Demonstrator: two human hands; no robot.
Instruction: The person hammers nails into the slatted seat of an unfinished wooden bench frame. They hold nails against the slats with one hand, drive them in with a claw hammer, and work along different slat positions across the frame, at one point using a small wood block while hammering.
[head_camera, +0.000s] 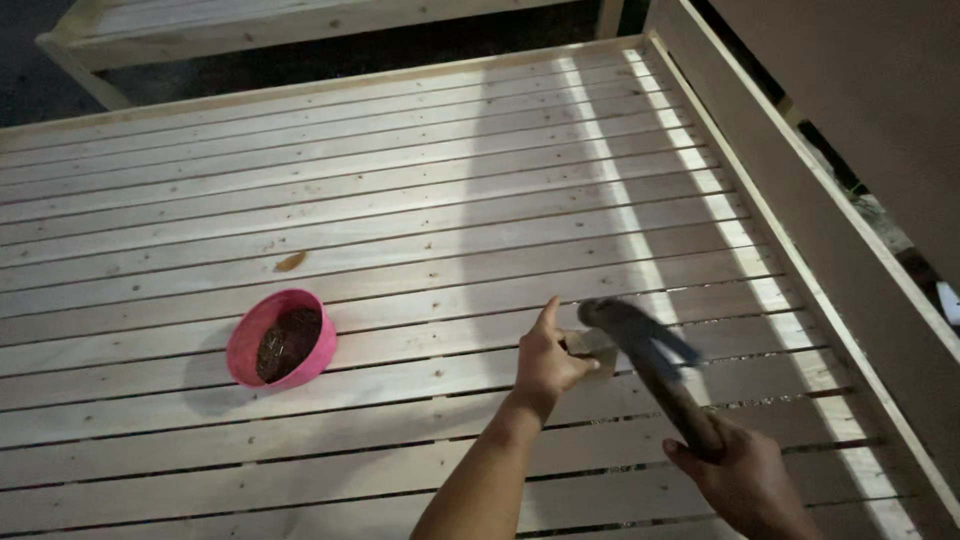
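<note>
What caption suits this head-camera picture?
Right hand swings a hammer beside the left hand on a slatted wooden bed frame, pink bowl nearby.

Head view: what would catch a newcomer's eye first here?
The hammer, blurred, is gripped by the right hand at lower right, its head above a small wood block that the left hand steadies on the slats. To the left, a pink bowl of dark small pieces stands out against the pale wood. A bright strip of light runs down the slats toward the right rail.
</note>
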